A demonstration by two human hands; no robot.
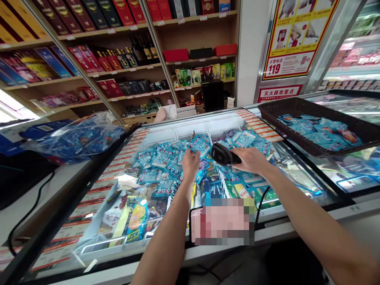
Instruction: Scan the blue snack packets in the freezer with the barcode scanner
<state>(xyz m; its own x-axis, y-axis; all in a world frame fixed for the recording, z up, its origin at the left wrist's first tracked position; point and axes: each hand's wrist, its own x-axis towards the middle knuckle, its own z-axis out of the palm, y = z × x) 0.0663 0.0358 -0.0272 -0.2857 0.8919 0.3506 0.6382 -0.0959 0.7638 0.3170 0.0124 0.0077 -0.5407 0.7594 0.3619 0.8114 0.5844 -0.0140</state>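
Observation:
My left hand (190, 161) is closed on a blue snack packet (200, 145), holding it up with its printed label showing. In my right hand (247, 159) is a black barcode scanner (223, 154), its head turned toward that packet. Both hands are over the glass top of a chest freezer (115, 158). Many similar blue packets (163, 159) lie spread over the glass to the left of my hands, and more packets (244, 138) lie behind the scanner. The scanner's cable (261, 202) hangs down below my right wrist.
A dark basket (297, 103) with blue packets stands at the right. On the left lies a clear plastic bag (89, 136) of packets. A phone (193, 225), partly blurred out, is at the front edge. Stocked shelves (142, 65) stand behind.

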